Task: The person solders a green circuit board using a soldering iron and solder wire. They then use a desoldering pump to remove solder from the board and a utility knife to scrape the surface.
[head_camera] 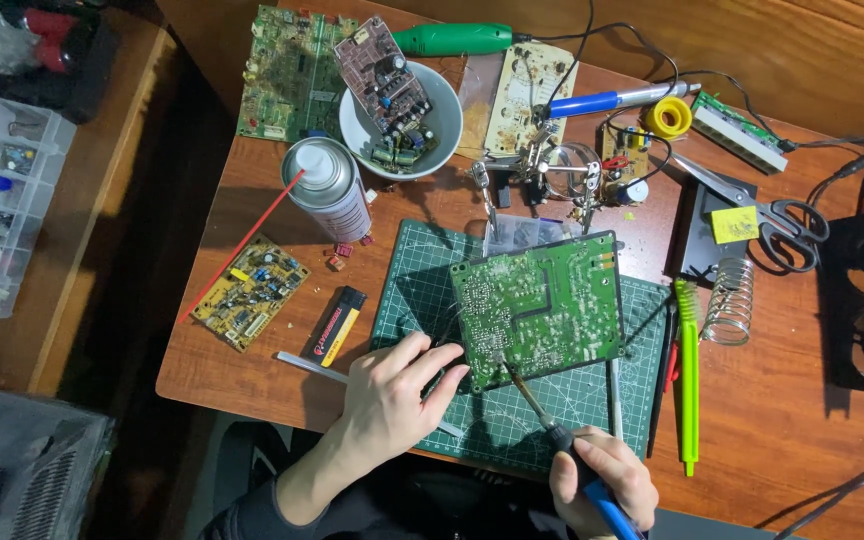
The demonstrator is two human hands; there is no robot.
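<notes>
Centre: green printed circuit board [540, 305] lies on gridded cutting mat [422, 290].
Left of mat: black-and-yellow lighter [334, 325]; further left, small yellow circuit board [250, 291].
Behind mat: metal spray can [329, 187], white bowl [444, 100] holding a brown board [384, 70].
Right of mat: coiled wire iron stand [731, 298].

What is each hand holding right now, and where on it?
Right hand grips a soldering iron by its blue handle. Left hand steadies the green circuit board at its lower-left edge.

A spray can [329, 187], white bowl [444, 108] and scissors [767, 215] lie about.
</notes>
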